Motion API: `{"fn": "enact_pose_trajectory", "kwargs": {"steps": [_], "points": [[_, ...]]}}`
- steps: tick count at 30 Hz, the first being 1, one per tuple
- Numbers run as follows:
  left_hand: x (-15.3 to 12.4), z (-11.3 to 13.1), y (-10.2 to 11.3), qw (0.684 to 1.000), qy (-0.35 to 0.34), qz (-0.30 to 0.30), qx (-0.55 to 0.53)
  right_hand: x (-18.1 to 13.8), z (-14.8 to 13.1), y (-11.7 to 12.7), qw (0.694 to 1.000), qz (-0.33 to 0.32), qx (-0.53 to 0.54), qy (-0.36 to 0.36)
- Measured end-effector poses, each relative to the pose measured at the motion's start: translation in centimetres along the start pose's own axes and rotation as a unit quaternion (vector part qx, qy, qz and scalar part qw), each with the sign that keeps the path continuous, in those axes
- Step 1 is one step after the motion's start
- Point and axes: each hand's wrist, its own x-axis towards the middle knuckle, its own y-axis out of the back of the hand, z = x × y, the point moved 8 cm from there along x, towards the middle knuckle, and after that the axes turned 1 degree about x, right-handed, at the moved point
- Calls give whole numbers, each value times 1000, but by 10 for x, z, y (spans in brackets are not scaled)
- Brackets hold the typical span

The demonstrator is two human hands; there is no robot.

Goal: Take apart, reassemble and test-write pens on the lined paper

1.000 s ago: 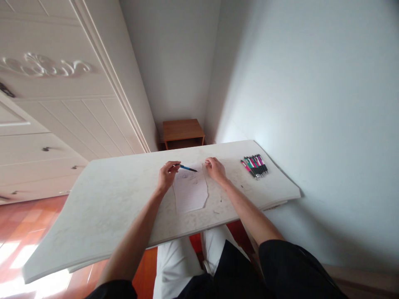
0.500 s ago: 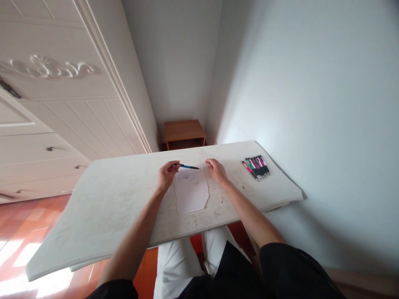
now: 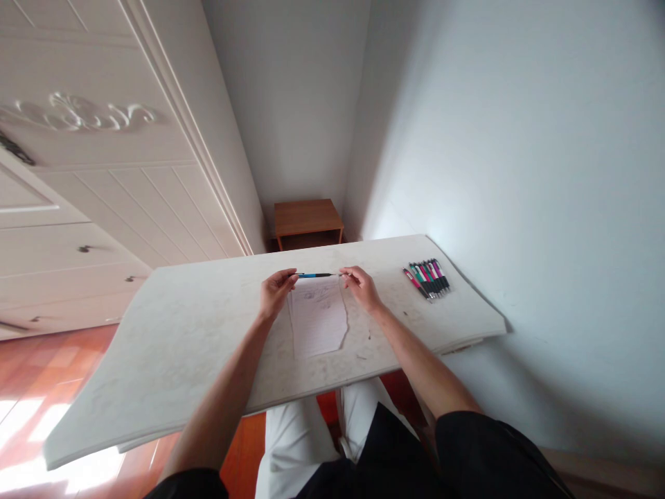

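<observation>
My left hand (image 3: 277,291) pinches the back end of a blue pen with a black grip (image 3: 313,275), held level above the top of the paper. Opposite the pen's front end, my right hand (image 3: 361,287) is closed in a pinch on a small silvery piece (image 3: 341,275), which looks like a pen tip. Piece and pen are close together; whether they touch is too fine to make out. Beneath lies a torn sheet of lined paper (image 3: 318,326) with scribbles near its top edge.
Several pens (image 3: 427,278) in pink, green and purple lie in a row at the right of the white table (image 3: 197,333). Behind the table stands a low wooden stand (image 3: 309,216). A white cabinet (image 3: 156,166) rises on the left, a wall on the right.
The pen has turned from tilting down to nearly level. My right hand has shifted slightly left, bringing the small silvery piece up to the pen's front end.
</observation>
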Motion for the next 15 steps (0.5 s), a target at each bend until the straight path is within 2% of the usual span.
{"fn": "enact_pose_trajectory", "kwargs": {"steps": [7,15], "points": [[-1,1,-1,1000,8,-4,12,-3,7,-2,998,-1,46,-50],[-1,1,-2,1000,10,-2,5,-4,5,-4,997,-7,56,-57]]}}
